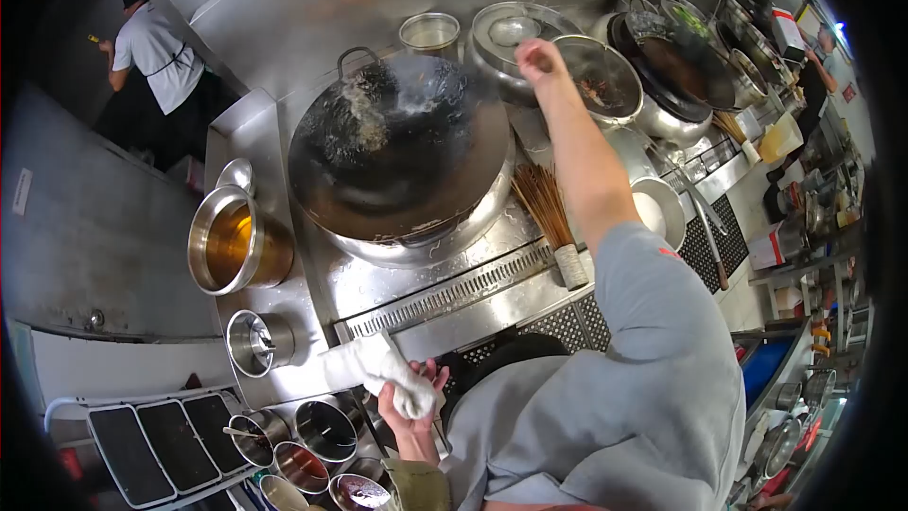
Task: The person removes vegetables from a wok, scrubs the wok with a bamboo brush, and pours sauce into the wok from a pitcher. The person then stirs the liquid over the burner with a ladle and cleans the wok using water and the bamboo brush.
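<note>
Low in the view, my left hand (409, 416) is closed around a bunched white cloth (374, 365). My right arm is stretched out toward the back of the stove. The fingers of my right hand (540, 61) are curled in, beside a metal strainer (514, 30) and a pot with dark bits in it (596, 85); what they hold, if anything, is hidden. To the left of that arm sits a large black wok (397, 166), with bubbling, steaming liquid at its far side. A bamboo wok brush (549, 218) leans between the wok and my right arm.
Left of the wok stand a pot of amber oil (227, 244) and a smaller steel pot (257, 343). Several sauce containers (301, 466) are at the bottom. More woks (673, 66) and a ladle (705, 218) lie to the right. Another person (161, 52) is at upper left.
</note>
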Demonstrator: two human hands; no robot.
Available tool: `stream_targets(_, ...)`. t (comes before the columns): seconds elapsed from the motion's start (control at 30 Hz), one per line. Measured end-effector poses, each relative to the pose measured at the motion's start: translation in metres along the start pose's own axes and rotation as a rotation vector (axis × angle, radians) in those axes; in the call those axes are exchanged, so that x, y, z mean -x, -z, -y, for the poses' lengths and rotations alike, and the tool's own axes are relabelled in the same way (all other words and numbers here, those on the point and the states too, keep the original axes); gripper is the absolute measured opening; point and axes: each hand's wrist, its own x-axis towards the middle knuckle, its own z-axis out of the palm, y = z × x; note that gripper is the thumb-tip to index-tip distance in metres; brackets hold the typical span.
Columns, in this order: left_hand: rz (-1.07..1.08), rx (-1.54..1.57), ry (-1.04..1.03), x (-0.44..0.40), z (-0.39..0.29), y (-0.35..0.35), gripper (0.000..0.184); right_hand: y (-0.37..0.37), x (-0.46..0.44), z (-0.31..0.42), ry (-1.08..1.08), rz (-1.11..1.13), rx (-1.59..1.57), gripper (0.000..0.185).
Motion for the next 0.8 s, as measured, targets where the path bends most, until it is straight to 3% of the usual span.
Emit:
stream_targets(0.03, -0.002, -0.011, -0.034, 0.008, 0.000, -0.001, 0.052, -0.009, 0.008, 0.007, -0.109, 0.054, -0.329, 0.015)
stream_targets(0.1, -0.029, -0.017, -0.044, 0.015, -0.005, 0.004, 0.054, -0.005, 0.000, 0.025, -0.452, 0.258, -0.371, 0.016)
stream_targets(0.17, 0.023, 0.291, -0.034, 0.010, -0.008, 0.014, 0.056, -0.036, 0.051, 0.014, -0.414, 0.218, -0.450, 0.013)
stream_targets(0.2, 0.014, 0.271, -0.042, 0.005, -0.009, 0.010, 0.061, -0.040, 0.057, 0.016, -0.594, 0.247, -0.518, 0.012)
stream_targets(0.27, 0.166, 0.246, 0.079, -0.013, -0.014, -0.002, 0.078, -0.055, 0.097, 0.008, -0.616, 0.199, -0.581, 0.009)
stream_targets(0.33, 0.202, 0.170, 0.161, -0.026, -0.018, -0.013, 0.091, -0.081, 0.154, -0.005, -0.603, 0.090, -0.619, 0.025)
stream_targets(0.37, 0.273, 0.155, 0.210, -0.032, -0.018, -0.019, 0.091, -0.085, 0.173, -0.005, -0.647, 0.061, -0.560, 0.042)
stream_targets(0.4, 0.314, 0.135, 0.253, -0.036, -0.019, -0.027, 0.089, -0.085, 0.192, -0.009, -0.640, 0.064, -0.564, 0.042)
stream_targets(0.47, 0.380, 0.078, 0.336, -0.040, -0.020, -0.038, 0.084, -0.082, 0.229, -0.018, -0.523, 0.137, -0.477, 0.063)
stream_targets(0.57, 0.407, 0.065, 0.488, -0.040, -0.027, -0.043, 0.072, -0.079, 0.291, -0.034, -0.525, 0.100, -0.332, 0.060)
stream_targets(0.67, 0.371, -0.134, 0.411, -0.036, -0.027, -0.043, 0.056, -0.064, 0.343, -0.046, -0.483, 0.069, -0.053, 0.039)
stream_targets(0.8, 0.334, -0.072, 0.421, -0.030, -0.028, -0.024, 0.059, -0.051, 0.399, -0.052, -0.524, 0.031, 0.242, 0.027)
